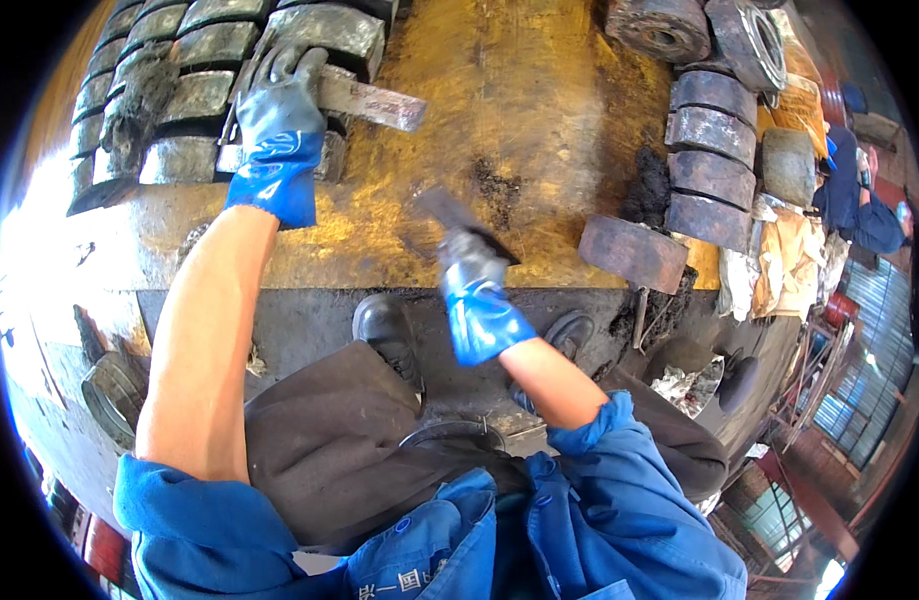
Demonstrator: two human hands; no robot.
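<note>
My left hand, in a grey and blue rubber-coated glove, bends its fingers over a flat metal bar at the rows of dark curved metal blocks. The bar sticks out to the right of the glove; its other end is hidden under the hand. Over the near edge of the yellow-brown table, my right hand, gloved alike, is closed around a flat dark tool. Motion smears the tool, so its exact kind does not show. Crumbly black residue lies just beyond it.
Dark round metal rollers line the table's right side, and one roller sits at its near edge. Stringy black waste clings to the left blocks. Crumpled paper sacks lie far right. Another person is in the right background.
</note>
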